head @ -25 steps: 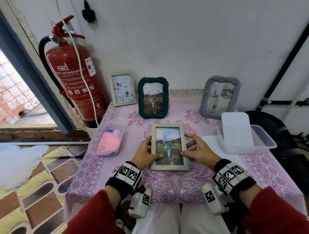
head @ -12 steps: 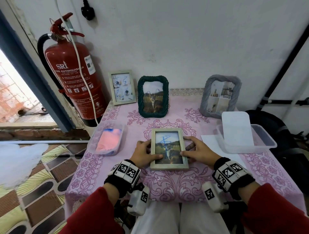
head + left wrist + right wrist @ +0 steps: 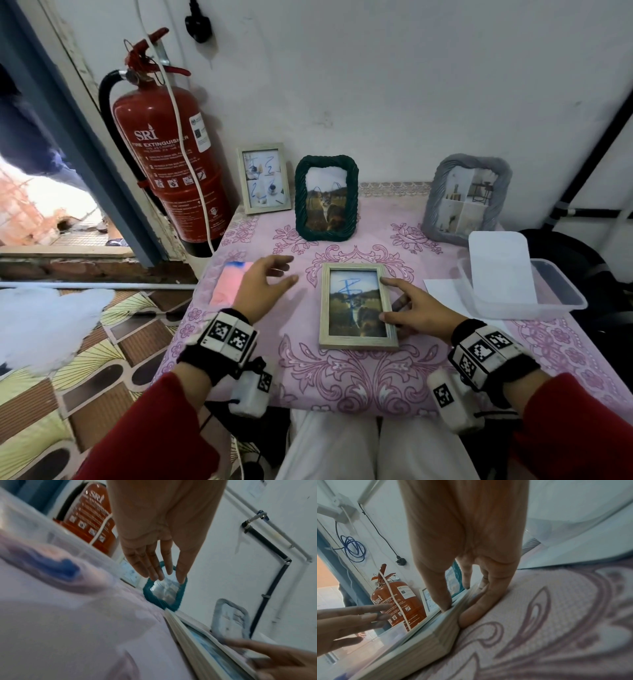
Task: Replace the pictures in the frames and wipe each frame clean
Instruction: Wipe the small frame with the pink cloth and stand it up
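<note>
The flat pale wooden frame (image 3: 358, 306) still shows blue scribbles, so wiping seems unfinished. The right hand (image 3: 416, 310) grasps its three-o'clock edge; the left hand (image 3: 262, 287), released, hovers at nine o'clock.

The flat frame (image 3: 358, 306) lies before three standing frames (image 3: 327, 197), tub (image 3: 561, 301) right.
</note>
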Demonstrator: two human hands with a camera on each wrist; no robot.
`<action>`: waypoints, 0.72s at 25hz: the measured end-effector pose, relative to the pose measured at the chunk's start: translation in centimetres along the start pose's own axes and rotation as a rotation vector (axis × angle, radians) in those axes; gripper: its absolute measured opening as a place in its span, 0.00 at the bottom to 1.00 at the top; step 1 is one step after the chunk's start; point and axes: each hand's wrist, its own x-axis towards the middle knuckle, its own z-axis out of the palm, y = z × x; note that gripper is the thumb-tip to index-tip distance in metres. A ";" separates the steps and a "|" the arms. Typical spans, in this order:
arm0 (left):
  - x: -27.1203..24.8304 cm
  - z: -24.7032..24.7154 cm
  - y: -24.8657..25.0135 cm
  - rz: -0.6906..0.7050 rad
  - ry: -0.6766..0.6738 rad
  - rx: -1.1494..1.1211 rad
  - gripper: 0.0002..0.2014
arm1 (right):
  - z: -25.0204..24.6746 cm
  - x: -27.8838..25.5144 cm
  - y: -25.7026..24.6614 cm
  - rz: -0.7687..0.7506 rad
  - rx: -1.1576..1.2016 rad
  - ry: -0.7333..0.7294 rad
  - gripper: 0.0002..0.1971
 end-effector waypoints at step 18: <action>3.5 -6.1 -5.1 -0.172 -0.235 0.745 0.30 | -0.4 0.4 0.4 0.010 -0.006 -0.032 0.36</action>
